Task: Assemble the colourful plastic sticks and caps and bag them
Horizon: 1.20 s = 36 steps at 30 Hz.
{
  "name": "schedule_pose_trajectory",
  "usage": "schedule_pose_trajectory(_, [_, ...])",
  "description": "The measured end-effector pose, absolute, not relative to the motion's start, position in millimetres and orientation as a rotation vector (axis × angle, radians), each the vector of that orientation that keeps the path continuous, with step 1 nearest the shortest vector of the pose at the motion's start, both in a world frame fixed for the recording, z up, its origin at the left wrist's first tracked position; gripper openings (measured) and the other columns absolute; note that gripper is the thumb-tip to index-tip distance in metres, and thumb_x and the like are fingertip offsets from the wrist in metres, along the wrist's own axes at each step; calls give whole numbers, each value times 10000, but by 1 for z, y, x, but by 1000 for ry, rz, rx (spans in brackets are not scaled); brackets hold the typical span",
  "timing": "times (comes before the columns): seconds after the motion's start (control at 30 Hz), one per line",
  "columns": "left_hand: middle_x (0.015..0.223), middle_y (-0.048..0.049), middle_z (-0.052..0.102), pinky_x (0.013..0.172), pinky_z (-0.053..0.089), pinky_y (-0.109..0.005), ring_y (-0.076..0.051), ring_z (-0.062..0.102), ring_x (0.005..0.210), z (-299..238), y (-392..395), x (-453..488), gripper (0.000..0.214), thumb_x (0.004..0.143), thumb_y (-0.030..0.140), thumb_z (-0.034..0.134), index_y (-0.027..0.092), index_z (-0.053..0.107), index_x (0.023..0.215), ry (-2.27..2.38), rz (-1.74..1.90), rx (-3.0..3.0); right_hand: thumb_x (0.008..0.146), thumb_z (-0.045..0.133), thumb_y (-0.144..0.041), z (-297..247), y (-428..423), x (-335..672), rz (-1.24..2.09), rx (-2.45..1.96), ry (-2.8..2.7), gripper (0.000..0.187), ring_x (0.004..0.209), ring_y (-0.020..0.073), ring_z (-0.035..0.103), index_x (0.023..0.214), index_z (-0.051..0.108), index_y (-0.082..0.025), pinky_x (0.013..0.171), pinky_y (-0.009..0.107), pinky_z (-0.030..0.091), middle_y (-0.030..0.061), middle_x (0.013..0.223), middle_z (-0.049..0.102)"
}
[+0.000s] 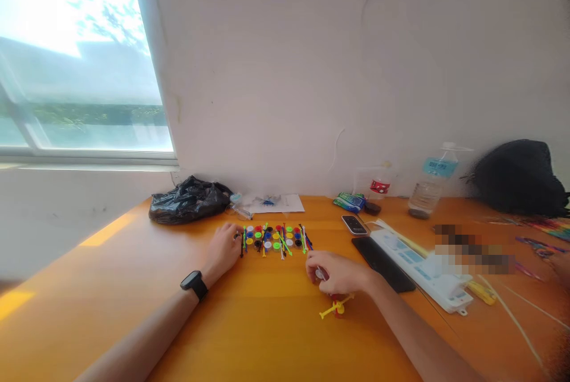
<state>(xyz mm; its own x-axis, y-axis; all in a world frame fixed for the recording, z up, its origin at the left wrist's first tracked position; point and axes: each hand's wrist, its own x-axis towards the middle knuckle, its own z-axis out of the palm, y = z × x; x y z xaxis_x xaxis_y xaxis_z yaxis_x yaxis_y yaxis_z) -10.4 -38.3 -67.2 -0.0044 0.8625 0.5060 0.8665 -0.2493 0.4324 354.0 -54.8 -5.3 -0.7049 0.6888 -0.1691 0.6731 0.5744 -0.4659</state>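
The left hand (224,251) rests at the left end of a row of coloured discs (276,246) running left to right on the table (267,328), its fingers curled, though whether they grip anything I cannot tell. Most of the thin sticks (285,245) among them point toward the wall (267,73). The right hand (336,273) pinches a pale round piece (319,274) just beyond a yellow stick (328,312), whose long axis slants from near left to far right.

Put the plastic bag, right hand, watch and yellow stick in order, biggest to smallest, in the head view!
1. Plastic bag
2. Right hand
3. Watch and yellow stick: different shapes, too close to rank
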Motion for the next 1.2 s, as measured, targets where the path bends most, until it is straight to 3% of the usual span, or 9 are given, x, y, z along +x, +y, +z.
schedule_pose_trajectory(0.13, [1141, -73, 717, 927, 471, -382, -272, 624, 1058, -69, -36, -12, 243, 938, 140, 523, 223, 694, 1089, -1966, -1077, -2225, 721, 787, -230, 3, -50, 371, 981, -1263, -2724, 228, 791, 130, 593, 927, 688, -218, 639, 225, 449, -6, 1045, 593])
schedule_pose_trajectory(0.27, [1144, -74, 731, 922, 467, -378, -271, 630, 1052, -71, -34, -13, 253, 935, 123, 523, 214, 696, 1095, -2001, -1059, -2239, 551, 972, -387, 13, -53, 382, 1289, -1069, -2762, 555, 873, 139, 649, 1018, 705, -250, 736, 240, 519, -7, 1234, 553])
schedule_pose_trajectory(0.33, [1155, -76, 730, 932, 466, -370, -265, 630, 1068, -72, -33, -14, 251, 931, 114, 529, 210, 698, 1090, -2004, -1076, -2238, 490, 999, -394, 14, -54, 384, 1378, -1001, -2767, 627, 904, 142, 661, 1025, 704, -253, 761, 243, 535, -4, 1285, 519])
schedule_pose_trajectory(0.53, [1138, -76, 724, 912, 473, -354, -257, 644, 1048, -73, -32, -14, 218, 943, 159, 553, 214, 702, 1093, -1998, -1097, -2244, 530, 982, -353, 8, -49, 383, 1389, -961, -2737, 486, 911, 145, 649, 914, 713, -224, 814, 267, 535, 0, 1229, 532])
schedule_pose_trajectory(0.67, [1123, -69, 721, 888, 469, -342, -256, 643, 1037, -73, -33, -14, 230, 938, 151, 547, 222, 710, 1084, -1999, -1077, -2243, 588, 948, -352, 9, -43, 390, 1299, -1060, -2723, 384, 911, 156, 641, 868, 725, -214, 782, 266, 523, 4, 1175, 557])
schedule_pose_trajectory(0.87, [1109, -72, 705, 889, 469, -340, -256, 642, 1030, -73, -34, -13, 230, 936, 144, 538, 224, 709, 1068, -1994, -1066, -2250, 651, 824, -205, 9, -33, 404, 973, -1259, -2686, 242, 906, 179, 613, 875, 737, -229, 763, 273, 491, 7, 1065, 602])
schedule_pose_trajectory(1.03, [1113, -83, 695, 880, 483, -345, -257, 649, 1011, -74, -34, -12, 242, 908, 125, 544, 209, 706, 1067, -1987, -1086, -2242, 662, 669, -101, 1, -24, 414, 718, -1292, -2638, 288, 871, 194, 600, 903, 739, -241, 742, 279, 477, 16, 974, 627])
schedule_pose_trajectory(1.2, [1086, -100, 696, 900, 497, -340, -252, 657, 1020, -71, -34, -10, 253, 906, 94, 519, 184, 701, 1056, -2001, -1118, -2232, 695, 625, -84, 3, -23, 408, 516, -1260, -2556, 237, 993, 241, 607, 867, 699, -230, 867, 327, 474, 34, 983, 663])
